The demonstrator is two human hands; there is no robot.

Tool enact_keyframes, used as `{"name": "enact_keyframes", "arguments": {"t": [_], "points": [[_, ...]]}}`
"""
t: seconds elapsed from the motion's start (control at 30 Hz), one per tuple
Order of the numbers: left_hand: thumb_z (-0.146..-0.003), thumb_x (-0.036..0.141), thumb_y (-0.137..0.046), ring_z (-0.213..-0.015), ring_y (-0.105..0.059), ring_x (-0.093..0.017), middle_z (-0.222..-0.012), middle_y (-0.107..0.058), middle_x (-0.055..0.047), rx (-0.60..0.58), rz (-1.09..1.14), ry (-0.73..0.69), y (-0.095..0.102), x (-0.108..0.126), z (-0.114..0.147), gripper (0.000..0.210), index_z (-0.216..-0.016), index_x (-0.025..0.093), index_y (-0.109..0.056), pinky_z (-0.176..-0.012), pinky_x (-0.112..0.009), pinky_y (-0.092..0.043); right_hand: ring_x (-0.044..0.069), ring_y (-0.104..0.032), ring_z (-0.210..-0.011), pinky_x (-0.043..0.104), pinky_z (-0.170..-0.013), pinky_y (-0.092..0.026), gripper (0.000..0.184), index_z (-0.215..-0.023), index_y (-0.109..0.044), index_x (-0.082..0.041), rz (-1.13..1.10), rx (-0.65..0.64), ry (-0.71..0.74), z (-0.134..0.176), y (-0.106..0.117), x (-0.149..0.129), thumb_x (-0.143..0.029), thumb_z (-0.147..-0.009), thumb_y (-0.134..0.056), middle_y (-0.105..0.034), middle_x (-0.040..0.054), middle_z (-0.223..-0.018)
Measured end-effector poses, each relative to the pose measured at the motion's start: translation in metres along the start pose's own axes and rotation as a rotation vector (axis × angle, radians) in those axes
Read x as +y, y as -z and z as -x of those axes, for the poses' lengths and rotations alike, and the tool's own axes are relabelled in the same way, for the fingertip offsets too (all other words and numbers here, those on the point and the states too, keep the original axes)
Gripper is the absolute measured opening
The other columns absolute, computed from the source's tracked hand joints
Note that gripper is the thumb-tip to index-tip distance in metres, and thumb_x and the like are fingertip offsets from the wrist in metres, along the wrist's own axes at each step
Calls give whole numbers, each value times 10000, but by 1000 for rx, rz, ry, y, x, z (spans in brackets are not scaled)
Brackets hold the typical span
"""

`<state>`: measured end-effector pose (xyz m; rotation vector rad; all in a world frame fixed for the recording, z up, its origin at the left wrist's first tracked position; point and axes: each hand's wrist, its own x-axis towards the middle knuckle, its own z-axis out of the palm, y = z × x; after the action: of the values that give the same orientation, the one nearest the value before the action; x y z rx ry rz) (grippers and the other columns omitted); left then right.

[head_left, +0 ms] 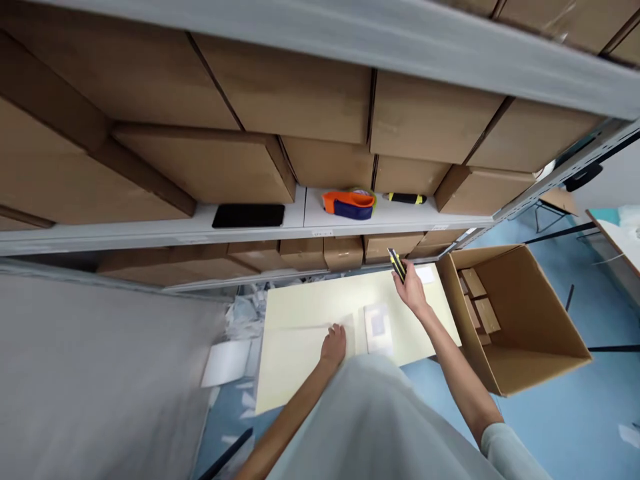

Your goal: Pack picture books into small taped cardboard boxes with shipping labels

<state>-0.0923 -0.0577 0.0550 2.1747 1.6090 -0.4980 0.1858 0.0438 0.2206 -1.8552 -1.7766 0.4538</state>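
Observation:
My right hand [411, 288] is closed around a yellow-and-black utility knife [397, 265], held above the right part of the pale yellow tabletop [290, 373]. My left hand [334, 345] rests low over the tabletop with its fingers curled, at a thin, pale, see-through sheet [349, 333]. What its fingertips grip, if anything, is hidden. Between the two hands lies a white flat packet [379, 329] with a greyish square on it, slightly blurred. A small white paper [425, 275] lies on the tabletop beyond my right wrist.
An open cardboard carton [535, 320] with several small boxes inside stands right of the table. Ahead, a shelf [300, 230] bears brown boxes, a black phone [249, 215], an orange-and-blue tape dispenser [350, 204] and another cutter [406, 198]. Plastic scraps [246, 313] lie at left, beside the wall.

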Motion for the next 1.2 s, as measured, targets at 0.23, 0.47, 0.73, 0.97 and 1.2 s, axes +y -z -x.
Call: {"name": "enact_keyframes", "arguments": {"t": [0.23, 0.47, 0.73, 0.97, 1.2], "points": [[-885, -80, -434, -1591, -461, -389, -1724, -407, -284, -42, -18, 1, -35, -12, 0, 805, -1663, 117, -487, -1168, -493, -561, 367, -640, -1191, 478, -1029, -524, 452, -1507, -619, -165, 374, 39, 284, -149, 83, -16, -300, -1095, -491, -678, 213, -1352], [-949, -31, -386, -1636, -393, -362, -1775, -318, -256, -99, 17, 24, -37, -17, -4, 708, -1633, 93, -520, -1220, -498, -511, 342, -632, -1194, 458, -1078, -440, 351, -1366, -703, -195, 437, -69, 329, -195, 90, -2, -207, -1057, -538, -742, 163, -1311], [-861, -70, -419, -1633, -394, -370, -1779, -302, -272, -147, 61, 61, -8, -8, 2, 777, -1620, 67, -514, -1210, -497, -517, 350, -626, -1184, 461, -1074, -458, 328, -1348, -693, -191, 337, -4, 368, -182, 99, -4, -263, -1091, -504, -722, 167, -1269], [-904, -1, -444, -1606, -408, -396, -1783, -274, -297, -132, 147, 76, -2, 9, 2, 685, -1585, 31, -512, -1183, -524, -519, 260, -650, -1178, 336, -974, -544, 300, -1363, -674, -261, 68, -375, 220, 10, -26, 11, -341, -1092, -574, -671, 107, -1299], [-945, 29, -431, -1573, -416, -361, -1816, -264, -211, -121, 230, 78, -26, 6, -4, 590, -1517, 87, -562, -1193, -522, -503, 245, -630, -1265, 300, -928, -538, 339, -1434, -620, -271, 191, -736, -126, 143, -110, 42, -307, -1100, -576, -635, 112, -1375]]}}
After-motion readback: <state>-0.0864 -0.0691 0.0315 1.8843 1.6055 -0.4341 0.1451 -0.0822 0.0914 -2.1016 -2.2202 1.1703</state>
